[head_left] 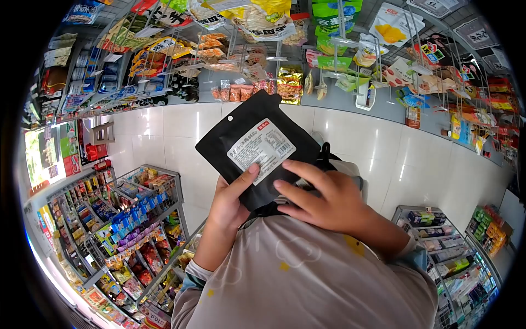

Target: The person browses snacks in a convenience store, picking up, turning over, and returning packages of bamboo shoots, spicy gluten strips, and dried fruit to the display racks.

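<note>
A black snack pouch (219, 143) with a white printed label (268, 141), a small red mark and a barcode is held tilted in front of my body. My left hand (233, 197) grips its lower left edge, the thumb pressed on the front beside the label and the other fingers hidden behind. Across the pouch's lower right front lie the spread fingers of my right hand (329, 198). One fingertip touches the label's lower edge. The right thumb does not show.
Hanging snack packets line the rack (339, 41) ahead, above a grey lower shelf (205, 82) with small packs. A wire shelf of snacks (131, 219) stands at left, another shelf (455, 247) at right. Pale floor tiles (181, 129) lie between. A small stool (102, 133) is far left.
</note>
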`<state>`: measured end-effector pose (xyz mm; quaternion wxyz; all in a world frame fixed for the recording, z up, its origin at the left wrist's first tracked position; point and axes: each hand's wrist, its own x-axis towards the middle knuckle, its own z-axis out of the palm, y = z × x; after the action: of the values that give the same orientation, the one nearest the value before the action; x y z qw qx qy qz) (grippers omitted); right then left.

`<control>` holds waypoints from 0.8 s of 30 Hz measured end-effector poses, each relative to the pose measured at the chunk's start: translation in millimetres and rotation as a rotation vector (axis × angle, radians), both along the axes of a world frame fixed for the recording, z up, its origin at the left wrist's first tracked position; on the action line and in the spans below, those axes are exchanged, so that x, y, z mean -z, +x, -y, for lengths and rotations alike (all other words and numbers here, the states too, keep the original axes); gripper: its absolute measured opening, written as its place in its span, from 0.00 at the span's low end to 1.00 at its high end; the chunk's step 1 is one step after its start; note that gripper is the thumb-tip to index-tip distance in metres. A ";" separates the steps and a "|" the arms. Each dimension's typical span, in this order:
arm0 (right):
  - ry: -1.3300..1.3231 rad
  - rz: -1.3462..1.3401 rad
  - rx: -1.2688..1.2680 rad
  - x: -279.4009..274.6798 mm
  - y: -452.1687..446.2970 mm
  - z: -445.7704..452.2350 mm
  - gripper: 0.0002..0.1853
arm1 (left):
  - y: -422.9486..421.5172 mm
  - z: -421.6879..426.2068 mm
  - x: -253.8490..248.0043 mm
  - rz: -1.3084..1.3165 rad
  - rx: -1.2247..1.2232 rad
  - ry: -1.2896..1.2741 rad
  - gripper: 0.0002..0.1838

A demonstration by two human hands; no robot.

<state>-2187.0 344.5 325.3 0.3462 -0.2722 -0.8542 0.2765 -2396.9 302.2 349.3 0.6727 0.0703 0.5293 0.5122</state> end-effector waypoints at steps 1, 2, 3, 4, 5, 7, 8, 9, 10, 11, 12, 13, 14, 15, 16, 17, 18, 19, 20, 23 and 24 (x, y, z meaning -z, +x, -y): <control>-0.205 0.062 -0.036 -12.2 10.4 1.0 0.32 | -0.6 0.2 0.7 -0.014 0.009 -0.014 0.22; -0.206 0.063 -0.033 -9.9 17.1 0.9 0.32 | -1.0 0.4 1.4 -0.028 0.016 -0.027 0.22; -0.404 -0.079 0.053 -6.3 23.0 1.0 0.31 | -1.7 0.7 2.2 -0.026 0.018 -0.027 0.22; -0.600 -0.222 0.139 -2.7 27.9 1.3 0.30 | -2.4 1.3 3.0 -0.022 0.039 -0.024 0.22; -0.784 -0.308 0.229 0.7 31.6 3.4 0.29 | -3.0 1.9 3.9 -0.019 0.059 -0.021 0.23; -1.017 -0.405 0.284 23.0 43.8 9.9 0.25 | -3.6 3.6 7.6 -0.003 0.051 -0.020 0.23; -1.100 -0.394 0.247 30.8 51.8 10.1 0.23 | -3.7 4.2 9.5 0.010 0.045 -0.018 0.23; -1.100 -0.392 0.247 34.2 54.9 11.5 0.23 | -3.7 4.5 11.0 0.012 0.044 -0.018 0.23; -1.151 -0.313 0.220 36.3 57.5 13.7 0.22 | -3.6 4.8 12.3 0.009 0.047 -0.028 0.23; -1.201 -0.234 0.195 36.4 59.4 14.6 0.21 | -3.4 5.2 13.1 0.006 0.050 -0.038 0.23; -1.202 -0.234 0.198 34.5 62.1 11.6 0.21 | -3.5 5.1 13.5 0.008 0.053 -0.040 0.23; -1.224 -0.198 0.135 30.0 64.3 4.4 0.20 | -3.9 5.0 13.9 -0.003 0.077 -0.042 0.23; -1.244 -0.161 0.070 28.3 66.6 -2.1 0.20 | -3.4 5.1 14.5 -0.013 0.100 -0.044 0.23; -1.244 -0.161 0.071 30.6 70.5 -7.0 0.20 | -1.9 6.1 16.1 -0.013 0.100 -0.044 0.23; -1.253 -0.108 0.144 33.3 75.6 -11.9 0.19 | -0.5 7.9 18.0 -0.045 0.102 -0.052 0.23; -1.261 -0.055 0.216 35.5 79.5 -16.3 0.18 | 0.3 8.9 19.2 -0.077 0.104 -0.061 0.23; -1.261 -0.057 0.215 35.8 81.8 -20.5 0.18 | 0.9 8.9 19.7 -0.079 0.103 -0.061 0.23; -1.272 -0.073 0.250 34.1 83.9 -25.0 0.17 | 1.4 9.0 20.0 -0.091 0.100 -0.066 0.23; -1.282 -0.088 0.286 31.9 86.7 -28.4 0.17 | 1.8 9.0 20.0 -0.101 0.098 -0.071 0.23; -1.232 -0.034 0.351 37.4 106.0 -33.5 0.16 | 2.1 7.9 15.1 -0.075 0.083 -0.079 0.23; -1.213 -0.039 0.395 40.1 109.6 -34.4 0.16 | 1.8 8.2 14.4 -0.078 0.080 -0.080 0.23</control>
<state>-2077.5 378.9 285.2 0.1907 -0.5671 -0.4731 0.6467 -2395.1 294.0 334.9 0.6738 0.0847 0.5719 0.4602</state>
